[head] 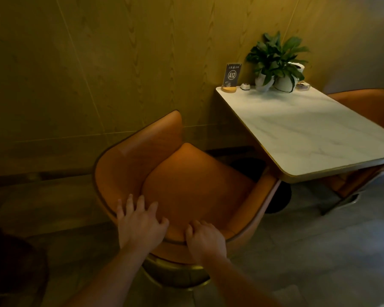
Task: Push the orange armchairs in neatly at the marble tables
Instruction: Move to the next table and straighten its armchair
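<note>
An orange armchair (186,180) with a gold base stands in front of me, turned toward the left side of the white marble table (308,134). Its right arm touches or nearly touches the table's near corner. My left hand (140,222) lies over the top of the backrest with its fingers spread on the inner side. My right hand (205,239) curls over the backrest rim just to the right of it. A second orange armchair (368,107) sits at the table's far right side, partly under the tabletop.
A wood-panelled wall runs behind the chair and table. On the table's far end stand an A12 sign (231,77), a small bell (245,86), a potted plant (277,63) and a small dish (303,85). The table's black pedestal foot (279,200) rests on grey floor. A dark round object (11,258) sits lower left.
</note>
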Motion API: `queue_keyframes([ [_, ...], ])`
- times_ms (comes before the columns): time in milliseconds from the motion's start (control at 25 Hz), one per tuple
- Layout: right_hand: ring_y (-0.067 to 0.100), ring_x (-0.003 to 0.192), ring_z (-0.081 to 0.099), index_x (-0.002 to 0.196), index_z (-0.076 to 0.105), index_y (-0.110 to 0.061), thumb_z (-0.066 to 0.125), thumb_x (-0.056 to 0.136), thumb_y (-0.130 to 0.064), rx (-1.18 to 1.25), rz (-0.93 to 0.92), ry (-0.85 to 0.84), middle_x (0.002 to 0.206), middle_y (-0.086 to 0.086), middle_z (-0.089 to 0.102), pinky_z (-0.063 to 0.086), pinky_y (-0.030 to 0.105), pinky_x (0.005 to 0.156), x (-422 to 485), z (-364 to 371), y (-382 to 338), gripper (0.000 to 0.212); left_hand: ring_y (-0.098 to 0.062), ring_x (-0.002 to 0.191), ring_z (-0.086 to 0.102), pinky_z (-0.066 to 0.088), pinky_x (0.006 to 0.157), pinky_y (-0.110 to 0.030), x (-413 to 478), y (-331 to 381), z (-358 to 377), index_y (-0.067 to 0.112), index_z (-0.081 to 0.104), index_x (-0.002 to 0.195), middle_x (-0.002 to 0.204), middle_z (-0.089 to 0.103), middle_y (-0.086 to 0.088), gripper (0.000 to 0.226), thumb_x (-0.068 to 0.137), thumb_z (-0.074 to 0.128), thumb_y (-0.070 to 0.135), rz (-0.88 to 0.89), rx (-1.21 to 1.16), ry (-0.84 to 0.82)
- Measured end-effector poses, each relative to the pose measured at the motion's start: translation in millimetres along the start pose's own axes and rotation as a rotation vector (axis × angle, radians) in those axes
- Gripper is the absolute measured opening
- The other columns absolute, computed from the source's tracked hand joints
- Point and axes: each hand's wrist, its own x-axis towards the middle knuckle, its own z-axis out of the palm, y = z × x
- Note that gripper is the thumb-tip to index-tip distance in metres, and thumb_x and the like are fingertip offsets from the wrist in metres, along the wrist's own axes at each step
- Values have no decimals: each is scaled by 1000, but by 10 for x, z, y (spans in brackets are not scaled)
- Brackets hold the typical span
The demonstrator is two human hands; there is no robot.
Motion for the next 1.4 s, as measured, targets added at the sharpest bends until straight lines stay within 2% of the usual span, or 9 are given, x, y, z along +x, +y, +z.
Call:
queue_keyframes([
  [120, 10, 82, 50, 97, 56, -31, 24, 101, -44, 17, 77, 25, 94, -9, 58, 47, 29, 77, 263, 111, -104, 34, -31, 149, 20, 6, 120, -57, 271, -93, -30, 39, 48, 141, 158, 37, 0, 65, 87, 28, 68, 28, 6, 11],
  [360, 6, 74, 54, 93, 56, -30, 30, 96, -51, 11, 154, 147, 83, -10, 56, 46, 26, 63, 845, 129, -162, 33, -32, 149, 19, 5, 120, -57, 900, -199, -4, 37, 48, 142, 157, 40, -2, 65, 88, 30, 66, 46, -26, 31],
  [480, 5, 74, 52, 93, 56, -29, 34, 95, -51, 54, 174, 139, 83, -11, 54, 38, 24, 59, 1118, 128, -172, 31, -32, 150, 18, 3, 120, -56, 1196, -226, 28, 36, 49, 141, 157, 39, -2, 64, 87, 30, 66, 78, -27, 29],
  [640, 6, 73, 52, 92, 57, -29, 34, 94, -53, 39, 188, 152, 81, -11, 54, 41, 25, 59, 1427, 165, -222, 33, -32, 149, 20, 5, 120, -56, 1553, -330, 31, 37, 52, 139, 156, 41, -2, 62, 88, 31, 66, 116, -2, 19],
  [800, 8, 75, 52, 88, 55, -27, 34, 95, -51, 45, 202, 148, 82, -10, 53, 40, 23, 59, 1553, 150, -298, 33, -29, 151, 13, 1, 121, -55, 1748, -347, -39, 39, 44, 144, 161, 31, 1, 63, 89, 27, 66, 133, -5, -37],
  [920, 7, 81, 55, 92, 58, -27, 32, 93, -53, 63, 214, 157, 88, -11, 57, 47, 24, 67, 1719, 176, -337, 37, -28, 151, 12, 0, 121, -54, 1951, -380, -100, 38, 45, 144, 162, 30, 1, 64, 89, 25, 65, 149, 15, -60],
  [1080, 6, 89, 56, 97, 57, -29, 27, 91, -57, 74, 250, 98, 96, -13, 60, 51, 29, 78, 1789, 198, -327, 42, -29, 153, 7, -5, 121, -53, 2012, -384, -141, 38, 40, 148, 164, 24, 0, 67, 90, 22, 66, 148, 7, -124],
  [1200, 9, 95, 56, 102, 60, -30, 29, 94, -55, 104, 274, -26, 102, -12, 61, 49, 30, 83, 1817, 81, -369, 40, -30, 153, 3, -8, 120, -54, 2014, -381, -194, 36, 36, 151, 166, 20, -2, 68, 91, 21, 67, 149, 17, -178],
  [1400, 13, 90, 57, 111, 60, -26, 43, 97, -51, 330, 405, -232, 100, -6, 60, 47, 32, 77, 1926, -181, -369, 34, -31, 153, 4, -4, 121, -54, 2099, -404, -310, 29, 26, 155, 164, 22, -9, 70, 95, 28, 64, 176, 22, -335],
])
